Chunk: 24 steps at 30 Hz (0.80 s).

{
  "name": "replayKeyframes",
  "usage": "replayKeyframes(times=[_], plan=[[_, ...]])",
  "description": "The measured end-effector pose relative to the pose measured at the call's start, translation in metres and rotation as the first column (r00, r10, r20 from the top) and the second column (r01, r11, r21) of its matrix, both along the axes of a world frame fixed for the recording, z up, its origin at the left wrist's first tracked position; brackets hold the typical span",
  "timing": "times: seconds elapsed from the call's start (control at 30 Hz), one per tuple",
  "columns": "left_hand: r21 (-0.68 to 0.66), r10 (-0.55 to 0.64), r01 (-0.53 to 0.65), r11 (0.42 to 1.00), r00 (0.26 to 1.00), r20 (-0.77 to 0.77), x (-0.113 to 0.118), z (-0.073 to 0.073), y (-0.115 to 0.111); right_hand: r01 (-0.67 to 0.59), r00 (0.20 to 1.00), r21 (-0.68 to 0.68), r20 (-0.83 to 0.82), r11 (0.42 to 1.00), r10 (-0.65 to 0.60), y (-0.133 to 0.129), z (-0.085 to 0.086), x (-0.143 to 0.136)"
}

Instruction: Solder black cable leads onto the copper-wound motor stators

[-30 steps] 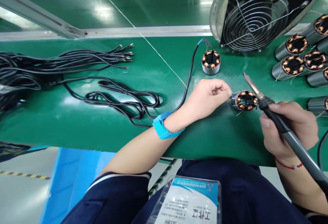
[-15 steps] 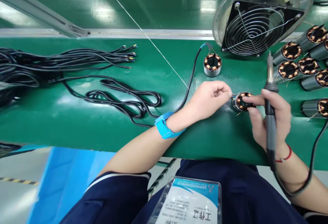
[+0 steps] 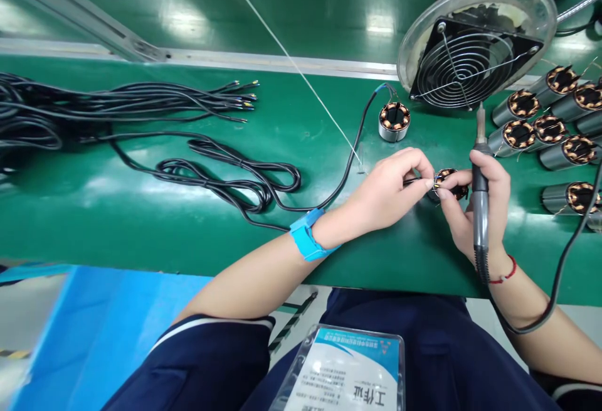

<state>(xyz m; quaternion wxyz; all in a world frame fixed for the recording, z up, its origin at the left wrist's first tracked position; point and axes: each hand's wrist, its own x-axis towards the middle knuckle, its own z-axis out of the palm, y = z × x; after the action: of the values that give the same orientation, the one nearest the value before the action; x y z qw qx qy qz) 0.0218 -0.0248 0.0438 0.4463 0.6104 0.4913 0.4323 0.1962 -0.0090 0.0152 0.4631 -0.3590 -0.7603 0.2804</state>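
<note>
My left hand [image 3: 392, 185] pinches the wire end of a black cable [image 3: 412, 181], its fingertips at the near-left rim of a motor stator [image 3: 461, 192] with copper windings. In the palm of my right hand [image 3: 461, 226] lies a soldering iron [image 3: 480, 207], its tip pointing away from me. The right thumb and forefinger close together on thin wires at the stator, close to the left fingertips. These fingers partly cover the stator. Behind it stands another stator [image 3: 394, 121], with a black cable [image 3: 350, 169] joined to its top.
A fan with a wire guard [image 3: 461, 75] stands at the back. Several stators [image 3: 517, 135] are grouped at the right. Black cables [image 3: 164, 100] lie bundled at the left, beside a coiled cable [image 3: 226, 185]. A white strand [image 3: 291, 59] slants down to the table.
My right forefinger and thumb have moved left across the stator and come together beside the left fingertips. The cable end in my left hand now reaches the stator's rim. The view has shifted slightly.
</note>
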Motion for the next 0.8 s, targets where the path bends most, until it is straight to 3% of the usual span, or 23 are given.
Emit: replayKeyframes(times=[0.2,0.33,0.53,0.63,0.8], plan=[[0.331,-0.042,0.126,0.935,0.967,-0.251,-0.005,-0.003,0.000,-0.034,0.997,-0.093,-0.070,0.995,0.027,0.000,0.000,-0.001],[0.393,-0.028,0.176,0.902,0.935,-0.355,-0.007,-0.007,0.000,-0.032,0.999,-0.033,-0.040,0.999,0.031,0.000,0.001,-0.001],[0.140,-0.012,0.068,0.988,0.929,-0.370,-0.006,-0.003,0.001,-0.019,0.990,0.045,0.137,0.999,0.013,0.003,0.000,0.010],[0.013,0.007,-0.004,1.000,0.966,-0.257,-0.005,-0.002,0.002,-0.035,0.978,0.017,0.205,0.999,0.031,0.007,0.000,0.010],[-0.203,0.011,-0.021,0.979,0.998,-0.054,-0.004,-0.004,0.005,0.074,0.972,0.058,0.220,0.996,-0.085,0.014,0.000,0.004]])
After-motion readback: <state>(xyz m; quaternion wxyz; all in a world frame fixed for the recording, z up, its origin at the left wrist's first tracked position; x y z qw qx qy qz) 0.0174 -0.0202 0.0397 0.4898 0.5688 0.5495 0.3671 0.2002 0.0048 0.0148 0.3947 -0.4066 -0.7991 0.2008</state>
